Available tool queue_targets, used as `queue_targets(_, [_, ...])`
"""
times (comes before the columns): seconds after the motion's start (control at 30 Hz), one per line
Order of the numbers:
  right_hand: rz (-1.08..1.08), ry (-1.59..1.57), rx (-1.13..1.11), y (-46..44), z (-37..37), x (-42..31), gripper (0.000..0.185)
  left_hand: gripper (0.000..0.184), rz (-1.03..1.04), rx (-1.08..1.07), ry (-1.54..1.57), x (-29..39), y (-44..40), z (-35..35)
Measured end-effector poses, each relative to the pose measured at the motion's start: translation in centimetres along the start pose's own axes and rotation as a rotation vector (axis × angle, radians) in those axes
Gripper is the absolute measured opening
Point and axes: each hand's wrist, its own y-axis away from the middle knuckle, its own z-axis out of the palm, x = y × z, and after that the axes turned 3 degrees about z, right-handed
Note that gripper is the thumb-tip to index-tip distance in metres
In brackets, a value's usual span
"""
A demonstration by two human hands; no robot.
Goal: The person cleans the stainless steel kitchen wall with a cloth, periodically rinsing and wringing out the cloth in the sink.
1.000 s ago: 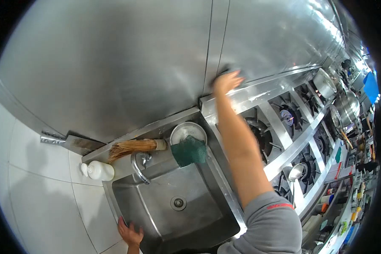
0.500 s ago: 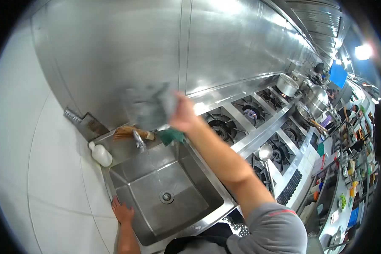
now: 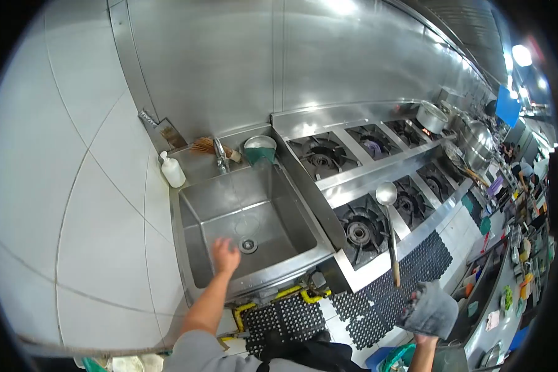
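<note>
My right hand [image 3: 412,301] holds a grey cloth [image 3: 433,309] at the lower right, over the black floor mat. The cloth hides most of its fingers. My left hand [image 3: 225,255] is over the steel sink [image 3: 323,249], near the drain [image 3: 248,246], with nothing in it and its fingers apart. Thin water falls from the faucet [image 3: 220,157] into the sink. Behind the basin, a green cloth [image 3: 260,154] hangs over a metal bowl [image 3: 260,141], next to a straw brush [image 3: 206,146].
A white pump bottle [image 3: 173,170] and a cleaver [image 3: 170,133] are at the sink's back left. Right of the sink is a stove [image 3: 338,198] with a ladle [image 3: 387,194] across its front and a pot [image 3: 431,118] farther back. People are in the far right background [image 3: 524,173].
My right hand has come away from the steel wall with the grey cloth, down to the lower right. My left hand has moved from the sink's left edge to over the basin. The view has shifted.
</note>
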Motion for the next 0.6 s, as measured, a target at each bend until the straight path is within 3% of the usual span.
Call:
queue_targets(0.07, [-0.104, -0.120, 0.053, 4.0, -0.9, -2.9, 0.058, 0.026, 0.090, -0.049, 0.257, 6.9, 0.4, 1.0])
queue_targets(0.2, [-0.134, -0.160, 0.144, 7.9, -8.7, -6.1, 0.057, 0.019, 0.127, -0.169, 0.427, 19.2, -1.0, 4.2])
queue_targets(0.3, [-0.085, -0.203, 0.218, 10.1, -15.1, -5.8, 0.057, 0.030, 0.033, -0.113, 0.436, 26.3, -1.5, 7.4])
queue_targets(0.37, [-0.030, -0.237, 0.270, 12.1, -19.2, -5.2, 0.057, 0.048, -0.190, -0.304, 0.456, 30.0, -1.2, 8.4])
queue_targets(0.4, [-0.005, -0.255, 0.294, 12.9, -21.0, -5.0, 0.056, 0.059, -0.219, -0.293, 0.429, 31.2, -1.0, 9.5])
queue_targets(0.6, [0.045, -0.301, 0.333, 11.5, -28.0, -8.4, 0.056, 0.067, -0.380, -0.385, 0.339, 35.0, -0.2, 13.5])
